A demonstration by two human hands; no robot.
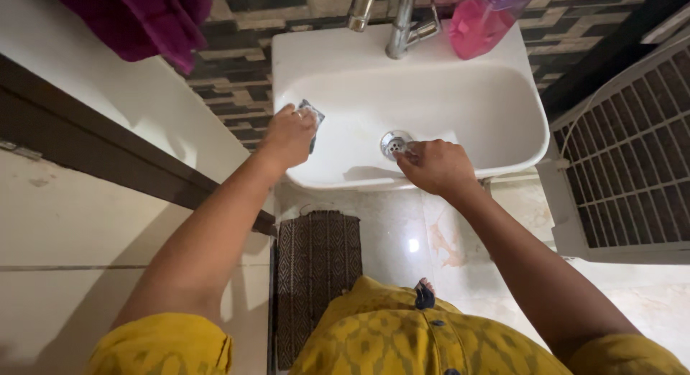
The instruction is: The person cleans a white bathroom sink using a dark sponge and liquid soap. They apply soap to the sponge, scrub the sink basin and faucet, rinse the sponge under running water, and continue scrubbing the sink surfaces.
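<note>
Evidently the washbasin work was somewhere in its middle, judging by how things lay. On the left, the left hand [289,134] was closed around a small grey-blue scrubbing pad [313,119], pressed against the left rim of the white sink [503,123]; only a corner of the pad stuck out past the fingers, so its full shape could not be made out. The bowl itself looked white and free of obvious marks, with no foam or running water to be seen, so I would judge that either the scrubbing was largely done or the surface had not yet been wetted; the picture did not settle which.

Further right, the right hand [436,167] was pinched at the metal drain [395,143] at the near part of the bowl. The fingertips covered the drain's right edge, and whether they gripped anything small there I could not tell.

At the far side, a chrome tap [400,30] rose out of view, its spout cut off by the top edge. To its right, a pink bottle [478,23] stood on the sink's ledge, its top also cropped. A magenta cloth [144,16] hung at far left, partly out of frame. A patterned mat [318,274] lay on the floor near the person.
</note>
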